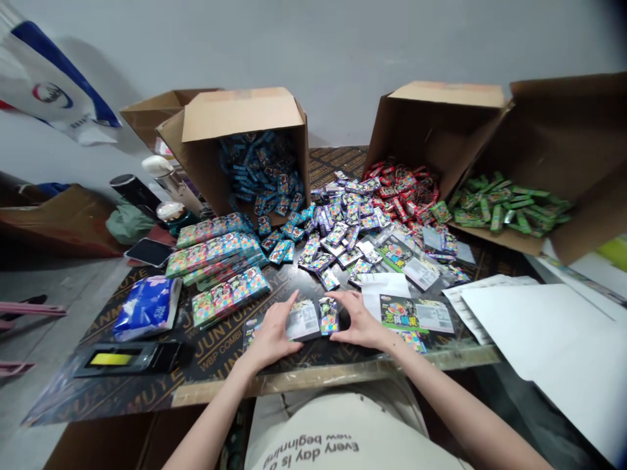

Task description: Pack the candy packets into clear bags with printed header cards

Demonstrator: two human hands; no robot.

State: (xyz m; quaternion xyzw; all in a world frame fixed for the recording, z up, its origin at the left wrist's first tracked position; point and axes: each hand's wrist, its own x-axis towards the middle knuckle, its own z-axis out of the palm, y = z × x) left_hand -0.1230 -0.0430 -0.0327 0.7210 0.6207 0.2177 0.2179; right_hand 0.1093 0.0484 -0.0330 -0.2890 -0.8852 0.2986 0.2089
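My right hand (pixel 360 321) curls its thumb and index finger around the short ends of a small purple candy packet (pixel 329 316) standing near the table's front edge. Just left of it lies a printed header card (pixel 304 321) with a white label. My left hand (pixel 275 331) rests over that card, thumb and index finger spread apart, hiding its middle. By my right wrist lies another printed card (pixel 399 312) with a colourful packet (pixel 414 341) under its lower edge. Ahead of both hands spreads a loose heap of purple packets (pixel 337 232).
Cardboard boxes tipped toward me hold blue packets (pixel 264 176), red packets (pixel 406 189) and green packets (pixel 509 203). Stacked rows of wrapped packets (pixel 230 294) lie left, beside a tissue pack (pixel 147 307), a phone (pixel 149 252) and a black tape dispenser (pixel 127 359). White sheets (pixel 548 333) overhang at right.
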